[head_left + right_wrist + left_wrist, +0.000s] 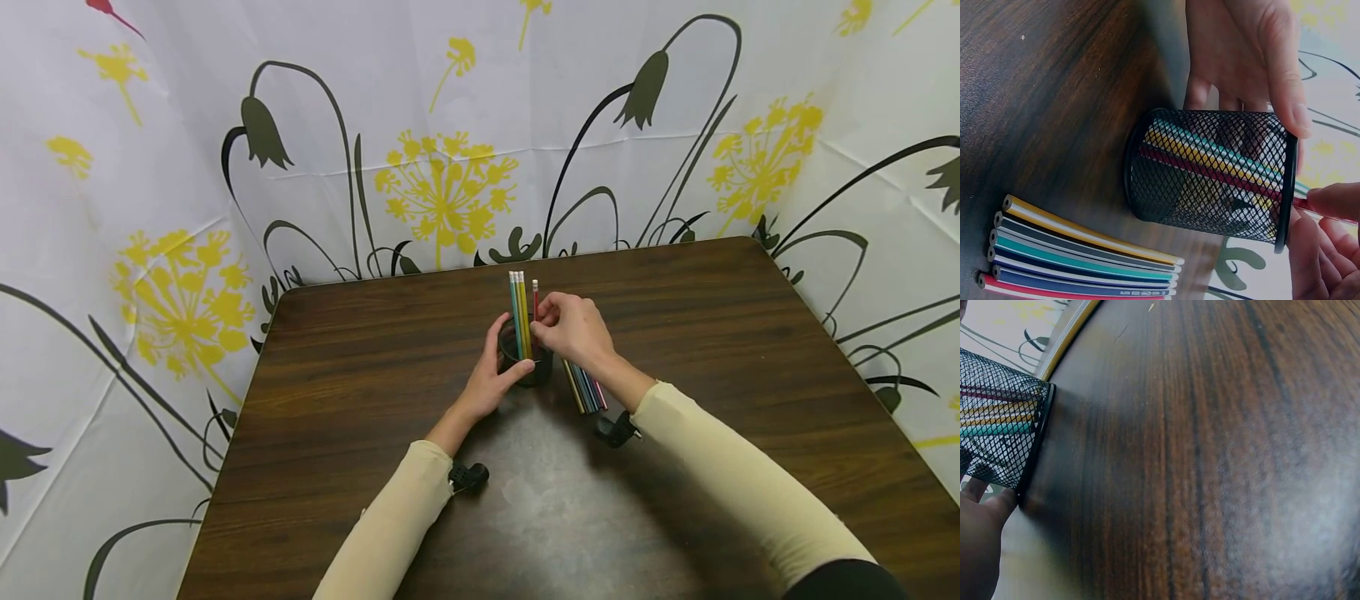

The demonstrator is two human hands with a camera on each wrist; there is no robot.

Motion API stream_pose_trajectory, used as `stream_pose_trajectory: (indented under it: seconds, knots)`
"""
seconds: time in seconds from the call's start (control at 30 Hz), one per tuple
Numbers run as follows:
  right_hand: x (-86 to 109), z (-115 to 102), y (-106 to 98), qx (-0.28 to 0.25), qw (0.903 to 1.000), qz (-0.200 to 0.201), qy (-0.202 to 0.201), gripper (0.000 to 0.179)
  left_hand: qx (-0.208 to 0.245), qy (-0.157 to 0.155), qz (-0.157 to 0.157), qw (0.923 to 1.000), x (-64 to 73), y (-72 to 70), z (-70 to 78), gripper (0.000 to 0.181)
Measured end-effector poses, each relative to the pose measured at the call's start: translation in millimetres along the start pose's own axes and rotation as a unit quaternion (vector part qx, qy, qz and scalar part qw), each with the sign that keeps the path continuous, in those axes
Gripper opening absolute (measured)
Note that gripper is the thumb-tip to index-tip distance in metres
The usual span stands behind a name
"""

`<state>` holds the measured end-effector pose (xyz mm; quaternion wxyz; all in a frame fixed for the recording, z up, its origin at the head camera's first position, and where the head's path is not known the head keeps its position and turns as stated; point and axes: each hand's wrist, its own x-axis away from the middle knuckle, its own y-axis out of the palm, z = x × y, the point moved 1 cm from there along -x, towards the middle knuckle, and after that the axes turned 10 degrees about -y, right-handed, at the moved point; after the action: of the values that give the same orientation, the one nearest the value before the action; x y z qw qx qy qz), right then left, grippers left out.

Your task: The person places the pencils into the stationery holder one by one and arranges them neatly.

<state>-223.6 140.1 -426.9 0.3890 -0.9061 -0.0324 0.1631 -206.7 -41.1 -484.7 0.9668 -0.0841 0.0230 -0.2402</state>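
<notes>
A black wire-mesh pencil cup (1222,212) stands upright on the table. My left hand (486,385) holds it from the left, thumb at the rim and fingers around the far side. Inside the cup lean teal and yellow pencils (520,312), eraser ends up. Over the rim, my right hand (576,332) pinches a red pencil (536,300) between thumb and fingers. Through the mesh in the right wrist view, the red pencil's lower part shows inside the cup beside the others. Several loose pencils (1085,247) lie side by side right of the cup, partly under my right forearm in the head view.
The dark wood-grain table (360,400) reaches back to a white curtain (480,100) with yellow and grey flower prints. Small black devices sit at the left wrist (468,477) and the right wrist (617,429). The loose pencils are yellow, grey, teal, blue and red.
</notes>
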Motion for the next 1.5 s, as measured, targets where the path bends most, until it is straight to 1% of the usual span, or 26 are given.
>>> stream_pose_trajectory:
  seconds: [0.13,0.47,0.63,0.87,1.2,1.33,1.5]
  knots:
    - [-2.6,0,0,0.006,1.0,0.003,0.002,0.014,0.0,0.003,-0.001,1.0,0.1,-0.4,0.8,0.079]
    - [-8.1,3,3,0.019,0.9997,0.011,0.009,0.013,-0.004,-0.013,0.005,0.9999,-1.0,1.3,-0.6,0.08]
    - [-12.5,4,5,0.029,0.9994,0.012,0.016,0.014,0.006,-0.002,0.001,1.0,-2.8,1.6,0.0,0.079]
    - [-16.2,4,8,0.043,0.9988,0.013,0.018,0.013,-0.003,-0.009,-0.001,1.0,-2.4,0.4,1.4,0.079]
    - [-17.8,-1,10,0.062,0.998,0.006,0.014,0.015,0.012,0.01,-0.009,0.9998,-2.0,-0.2,0.3,0.078]
    - [-17.7,-1,11,0.062,0.9979,0.001,0.017,0.017,0.009,0.0,-0.006,0.9999,-1.3,-0.1,-0.4,0.078]
    - [-18.9,-1,12,0.064,0.9977,-0.007,0.019,0.017,0.004,-0.005,-0.006,1.0,-0.1,-1.2,0.3,0.078]
